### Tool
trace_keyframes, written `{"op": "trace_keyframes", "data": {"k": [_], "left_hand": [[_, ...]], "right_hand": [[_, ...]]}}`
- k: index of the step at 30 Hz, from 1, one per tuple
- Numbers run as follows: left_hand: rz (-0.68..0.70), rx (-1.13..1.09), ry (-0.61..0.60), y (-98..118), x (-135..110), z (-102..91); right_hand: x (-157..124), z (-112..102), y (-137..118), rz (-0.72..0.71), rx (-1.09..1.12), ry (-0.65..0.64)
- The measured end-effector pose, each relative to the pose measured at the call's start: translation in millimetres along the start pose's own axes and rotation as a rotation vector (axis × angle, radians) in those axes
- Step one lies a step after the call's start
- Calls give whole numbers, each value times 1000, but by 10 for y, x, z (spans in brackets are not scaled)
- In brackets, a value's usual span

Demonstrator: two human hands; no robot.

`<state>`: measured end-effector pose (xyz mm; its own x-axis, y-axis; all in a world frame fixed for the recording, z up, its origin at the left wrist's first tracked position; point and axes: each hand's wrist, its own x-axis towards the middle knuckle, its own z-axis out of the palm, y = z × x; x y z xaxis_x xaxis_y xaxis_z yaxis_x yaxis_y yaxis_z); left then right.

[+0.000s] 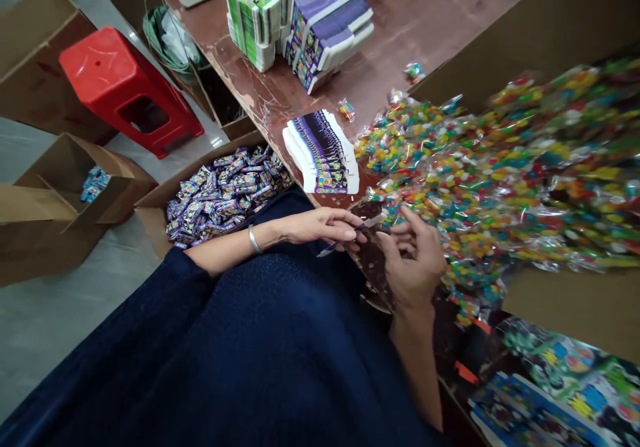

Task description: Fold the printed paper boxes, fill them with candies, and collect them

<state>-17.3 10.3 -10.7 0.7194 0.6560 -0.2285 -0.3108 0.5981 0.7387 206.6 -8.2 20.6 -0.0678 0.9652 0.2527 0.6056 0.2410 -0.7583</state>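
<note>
My left hand [330, 227], with a silver bangle on its wrist, is closed on a small flat purple carton [369, 223] seen nearly edge-on. My right hand [417, 250] is at the carton's right end, its thumb and fingers curled together there; its index finger is raised. Just beyond my hands, a fanned stack of flat purple cartons [325, 153] lies on the red-brown table [400, 13]. To the right spreads a large heap of clear candy packets [480, 180] with multicoloured sweets, partly blurred.
A cardboard box of filled purple cartons [225, 193] stands left of my lap. Banded purple bundles [330, 27] and green bundles [255, 13] are at the back. A red stool [125, 87] and a small open box [80, 193] are on the floor. Printed boxes [565, 380] lie lower right.
</note>
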Motion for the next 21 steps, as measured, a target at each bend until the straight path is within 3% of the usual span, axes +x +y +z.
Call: {"op": "trace_keyframes", "data": {"k": [5,11,12,16,21], "left_hand": [[131,127,23,-18,5,17],[140,518,2,-6,-12,59],[140,571,46,-1,-11,69],[210,621,294,19,12,97],[393,558,477,-53,96,84]], "right_hand": [[-155,89,-46,132,100,-272],[-125,-13,40,393,364,-414],[-101,-22,51,413,354,-389],[-31,120,36,341,329,-46],[-49,503,-9,268,292,89]]}}
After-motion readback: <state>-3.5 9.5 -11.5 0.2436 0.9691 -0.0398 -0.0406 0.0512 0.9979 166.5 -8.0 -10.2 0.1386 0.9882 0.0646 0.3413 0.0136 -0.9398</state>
